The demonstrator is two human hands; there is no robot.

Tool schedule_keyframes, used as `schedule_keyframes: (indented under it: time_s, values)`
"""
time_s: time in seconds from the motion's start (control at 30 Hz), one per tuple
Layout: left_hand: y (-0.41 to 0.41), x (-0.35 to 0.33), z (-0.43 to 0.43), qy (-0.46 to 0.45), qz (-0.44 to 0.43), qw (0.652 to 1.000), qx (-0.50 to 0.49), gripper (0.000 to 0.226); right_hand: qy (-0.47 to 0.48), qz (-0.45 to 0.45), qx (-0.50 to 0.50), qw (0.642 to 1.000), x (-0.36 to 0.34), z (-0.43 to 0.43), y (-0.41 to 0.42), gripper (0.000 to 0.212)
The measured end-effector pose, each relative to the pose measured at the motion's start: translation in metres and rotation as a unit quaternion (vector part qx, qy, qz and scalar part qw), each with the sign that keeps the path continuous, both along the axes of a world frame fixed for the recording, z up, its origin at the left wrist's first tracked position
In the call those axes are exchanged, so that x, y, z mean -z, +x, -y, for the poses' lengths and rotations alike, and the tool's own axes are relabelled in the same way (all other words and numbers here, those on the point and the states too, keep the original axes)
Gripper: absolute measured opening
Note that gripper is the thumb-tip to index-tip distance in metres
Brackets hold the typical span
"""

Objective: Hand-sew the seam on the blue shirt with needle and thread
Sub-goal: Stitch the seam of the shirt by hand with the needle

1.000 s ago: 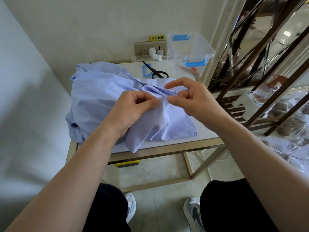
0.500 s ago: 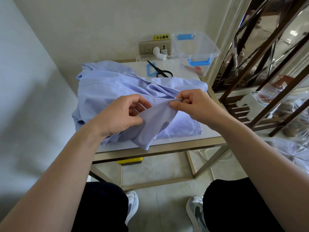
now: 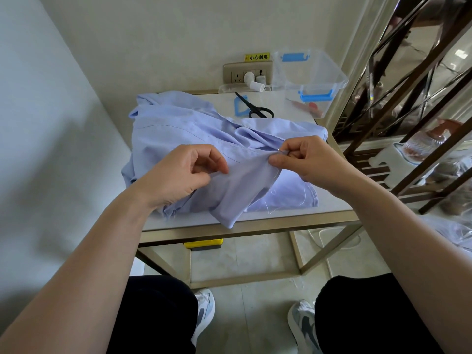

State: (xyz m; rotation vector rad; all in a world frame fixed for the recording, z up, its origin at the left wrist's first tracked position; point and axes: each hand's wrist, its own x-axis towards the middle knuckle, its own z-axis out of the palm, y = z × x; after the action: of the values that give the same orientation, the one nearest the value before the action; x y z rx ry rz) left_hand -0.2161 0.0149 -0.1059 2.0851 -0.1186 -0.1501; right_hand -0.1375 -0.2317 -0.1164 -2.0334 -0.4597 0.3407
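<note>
1. While our right hand (image 3: 314, 159) pinches the needle (image 3: 281, 150) at the seam fold, our left hand (image 3: 184, 172) pinches the cloth taut.
2. Blue shirt (image 3: 178, 129) lies bunched on the table (image 3: 255, 223); thread (image 3: 270, 200) trails loose, so we judge the seam partway, unfinished.

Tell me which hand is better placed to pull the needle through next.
Right, probably. The right hand already pinches the needle at the blue shirt's folded edge, while the left hand pinches the fabric beside it, holding it steady.
</note>
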Motion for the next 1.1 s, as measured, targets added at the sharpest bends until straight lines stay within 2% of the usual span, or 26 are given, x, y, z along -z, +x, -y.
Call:
schedule_keyframes:
  time_s: [0.1, 0.2, 0.4, 0.47, 0.5, 0.6, 0.73, 0.83, 1.1]
  values:
    - [0.001, 0.001, 0.001, 0.013, 0.0, 1.0, -0.006, 0.05, -0.005, 0.002, -0.003, 1.0, 0.0, 0.001, 0.0, 0.023]
    - [0.002, 0.001, 0.003, 0.015, -0.008, 1.0, -0.016, 0.05, -0.007, 0.003, -0.003, 1.0, 0.001, 0.003, 0.0, 0.024]
    - [0.001, -0.002, 0.005, 0.041, -0.041, 0.998, -0.021, 0.041, -0.001, 0.002, -0.006, 1.0, 0.0, 0.004, -0.002, 0.024]
    - [0.002, -0.001, 0.007, 0.049, -0.057, 0.997, -0.022, 0.027, 0.001, 0.005, -0.008, 1.0, 0.0, 0.004, -0.003, 0.024]
    - [0.002, -0.001, 0.01, 0.037, -0.063, 0.997, -0.018, 0.015, 0.001, 0.006, -0.007, 1.0, 0.0, 0.004, -0.003, 0.024]
    - [0.001, 0.002, 0.021, 0.003, -0.039, 0.999, -0.021, 0.026, -0.003, 0.008, -0.006, 1.0, 0.0, 0.004, -0.002, 0.024]
    - [0.003, 0.002, 0.032, -0.016, 0.046, 0.996, -0.076, 0.009, -0.005, 0.014, -0.009, 1.0, -0.001, 0.006, -0.001, 0.025]
    - [0.006, 0.0, 0.026, -0.061, 0.042, 0.992, -0.106, 0.008, -0.008, 0.015, -0.029, 0.999, -0.004, 0.008, -0.002, 0.023]
    - [0.01, -0.001, 0.028, -0.085, 0.039, 0.991, -0.099, 0.017, -0.004, 0.019, -0.034, 0.999, -0.007, 0.011, -0.007, 0.022]
